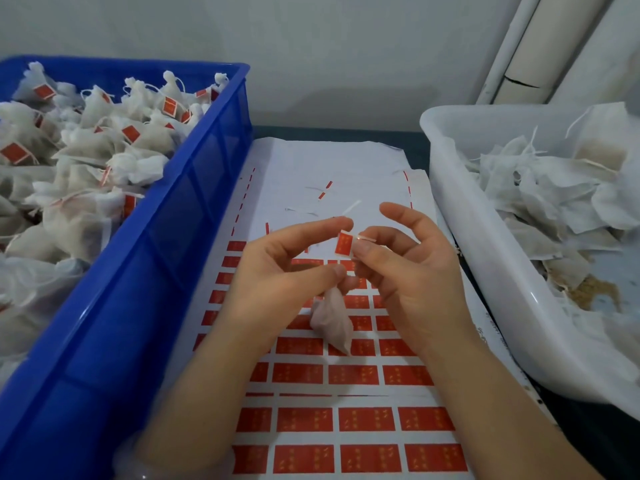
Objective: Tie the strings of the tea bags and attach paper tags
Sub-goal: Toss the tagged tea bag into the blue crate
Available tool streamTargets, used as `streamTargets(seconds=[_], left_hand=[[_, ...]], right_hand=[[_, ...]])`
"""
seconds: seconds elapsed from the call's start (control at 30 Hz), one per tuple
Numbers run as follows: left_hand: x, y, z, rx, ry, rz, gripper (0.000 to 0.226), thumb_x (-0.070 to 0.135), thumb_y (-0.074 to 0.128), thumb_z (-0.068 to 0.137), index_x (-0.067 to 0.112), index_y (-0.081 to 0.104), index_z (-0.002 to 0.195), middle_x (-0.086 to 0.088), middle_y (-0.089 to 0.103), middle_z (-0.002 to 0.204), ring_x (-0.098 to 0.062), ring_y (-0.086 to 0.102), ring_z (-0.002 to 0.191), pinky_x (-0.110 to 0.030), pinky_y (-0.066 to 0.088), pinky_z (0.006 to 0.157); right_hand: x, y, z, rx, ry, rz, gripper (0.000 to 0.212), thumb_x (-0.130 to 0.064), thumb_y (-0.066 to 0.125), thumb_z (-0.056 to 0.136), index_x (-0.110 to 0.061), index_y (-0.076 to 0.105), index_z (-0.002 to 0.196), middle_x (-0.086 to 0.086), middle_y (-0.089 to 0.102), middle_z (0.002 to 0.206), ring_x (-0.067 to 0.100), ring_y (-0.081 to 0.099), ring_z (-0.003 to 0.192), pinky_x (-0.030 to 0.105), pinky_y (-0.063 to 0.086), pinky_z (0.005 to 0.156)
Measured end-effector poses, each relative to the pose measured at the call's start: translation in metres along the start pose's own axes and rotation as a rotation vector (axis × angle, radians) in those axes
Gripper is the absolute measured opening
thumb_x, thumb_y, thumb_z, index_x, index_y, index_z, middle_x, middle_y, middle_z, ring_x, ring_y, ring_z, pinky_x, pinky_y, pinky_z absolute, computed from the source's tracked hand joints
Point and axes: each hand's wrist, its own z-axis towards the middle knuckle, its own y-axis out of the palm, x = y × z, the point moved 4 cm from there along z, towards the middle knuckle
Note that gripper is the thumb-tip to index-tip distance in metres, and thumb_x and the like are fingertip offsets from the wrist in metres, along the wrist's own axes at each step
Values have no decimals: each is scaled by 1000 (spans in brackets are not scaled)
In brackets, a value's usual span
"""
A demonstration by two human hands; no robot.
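Left hand [287,268] is curled up in the middle of the table. Its thumb and fingers pinch the top of a small bag [332,320]. The bag hangs down just under both hands, over the sheet [367,420]. The pointer finger of that hand reaches out and its tip is right by the top of a red tag [344,244].

Right hand [412,271] is close beside it. Its thumb presses on the edge of the tag and holds it up between the two hands. Its pointer finger sticks up and holds nothing. A thin white strip pokes out by the thumb. I cannot tell if it is string or paper.

The sheet lies flat under the hands and is full of rows of red tags. Its far part is white, with a few scraps [325,190] on it.

A blue bin [145,271] stands to the left, touching the sheet's edge. It is piled with done bags [86,143], each tied shut with a red tag on it. A white bin [485,244] stands to the right. Inside are loose bags [540,188], flat and crumpled, with some brown crumbs at the bottom. Pale pipes [519,64] go up the wall behind the white bin.
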Motion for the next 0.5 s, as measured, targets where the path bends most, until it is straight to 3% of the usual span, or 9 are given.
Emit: streamTargets(seconds=[0.23,0.33,0.5], left_hand=[[-2,5,0,-60,31,-2,54,-8,69,73,36,68,105,19,66,112,-15,72,75,-21,55,62],[-4,6,1,-70,30,19,57,-8,70,72,36,67,108,17,65,115,-12,71,80,-21,55,62],[-5,6,-1,-88,13,24,58,-9,68,74,34,65,112,14,64,118,-17,72,79,-40,59,70]], right_hand=[[-1,-2,1,38,3,-69,50,-31,76,61,-33,55,107,-6,71,82,14,70,78,34,58,72],[-3,-2,0,48,-7,-96,58,-41,73,53,-35,55,107,-9,71,82,11,70,79,31,59,72],[-2,-3,0,44,-10,-117,53,-33,78,58,-37,54,105,-8,71,83,10,70,81,28,58,71]])
